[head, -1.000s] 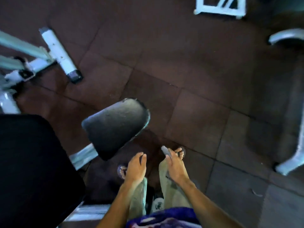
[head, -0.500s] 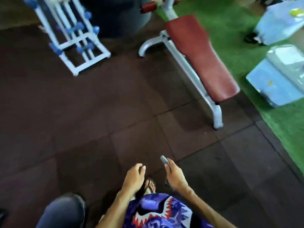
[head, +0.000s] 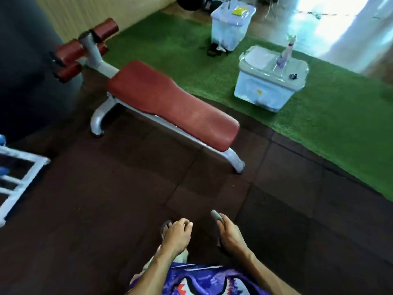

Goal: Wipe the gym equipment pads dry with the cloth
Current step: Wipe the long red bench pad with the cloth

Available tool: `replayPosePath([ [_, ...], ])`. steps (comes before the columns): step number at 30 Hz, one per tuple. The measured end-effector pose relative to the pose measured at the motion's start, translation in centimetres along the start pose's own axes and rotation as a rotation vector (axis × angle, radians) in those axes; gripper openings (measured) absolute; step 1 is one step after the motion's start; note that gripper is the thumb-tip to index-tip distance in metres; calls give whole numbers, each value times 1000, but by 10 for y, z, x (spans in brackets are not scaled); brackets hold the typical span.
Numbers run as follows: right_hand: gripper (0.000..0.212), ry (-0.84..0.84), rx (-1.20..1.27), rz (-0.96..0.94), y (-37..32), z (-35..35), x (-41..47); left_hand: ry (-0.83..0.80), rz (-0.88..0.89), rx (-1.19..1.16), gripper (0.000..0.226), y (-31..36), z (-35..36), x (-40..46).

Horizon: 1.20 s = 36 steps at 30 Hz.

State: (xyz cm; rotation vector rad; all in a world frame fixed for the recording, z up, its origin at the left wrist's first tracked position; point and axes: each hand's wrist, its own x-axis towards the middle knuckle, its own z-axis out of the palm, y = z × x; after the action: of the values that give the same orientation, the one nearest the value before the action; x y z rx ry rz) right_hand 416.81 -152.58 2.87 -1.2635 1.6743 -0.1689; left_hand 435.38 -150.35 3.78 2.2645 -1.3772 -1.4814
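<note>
A long red bench pad [head: 170,103] on a grey metal frame lies across the middle of the head view, well ahead of both hands. Red roller pads [head: 105,28] sit at its far left end. My right hand [head: 230,235] is low in the frame and closed around a small grey cloth [head: 217,216], whose end sticks out past my fingers. Beside it, my left hand [head: 175,237] hangs with fingers loosely curled and nothing in it. Neither hand touches the bench.
Dark rubber floor tiles lie between me and the bench. Green turf [head: 319,135] starts behind it, with two clear plastic bins [head: 268,90] [head: 229,24]; a spray bottle [head: 285,56] stands on the nearer one. A white rack [head: 19,177] is at left, beside a dark bulky shape [head: 27,71].
The view has swung away from a black padded machine toward the red bench, which now sits closer and more central. Both hands stay low, the right still holding the cloth.
</note>
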Motion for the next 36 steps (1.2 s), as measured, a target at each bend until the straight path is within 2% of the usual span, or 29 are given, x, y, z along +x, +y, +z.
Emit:
replayPosePath([
  [9, 30, 220, 267, 88, -96, -12, 114, -3, 171, 275, 34, 68, -131, 146],
  [13, 29, 276, 361, 101, -123, -33, 173, 8, 237, 415, 37, 113, -160, 219],
  [20, 30, 262, 405, 113, -155, -63, 296, -37, 309, 466, 36, 178, -183, 360],
  [23, 32, 274, 418, 160, -153, -67, 356, -21, 357, 501, 34, 194, -186, 429],
  [28, 40, 310, 343, 143, -122, -54, 464, 96, 539, 603, 33, 197, -191, 553],
  [31, 46, 462, 349, 195, -105, -44, 522, 196, 673, 696, 47, 186, -195, 622],
  [36, 53, 697, 247, 95, -100, -47, 611, 311, 804, 857, 62, 173, -201, 698],
])
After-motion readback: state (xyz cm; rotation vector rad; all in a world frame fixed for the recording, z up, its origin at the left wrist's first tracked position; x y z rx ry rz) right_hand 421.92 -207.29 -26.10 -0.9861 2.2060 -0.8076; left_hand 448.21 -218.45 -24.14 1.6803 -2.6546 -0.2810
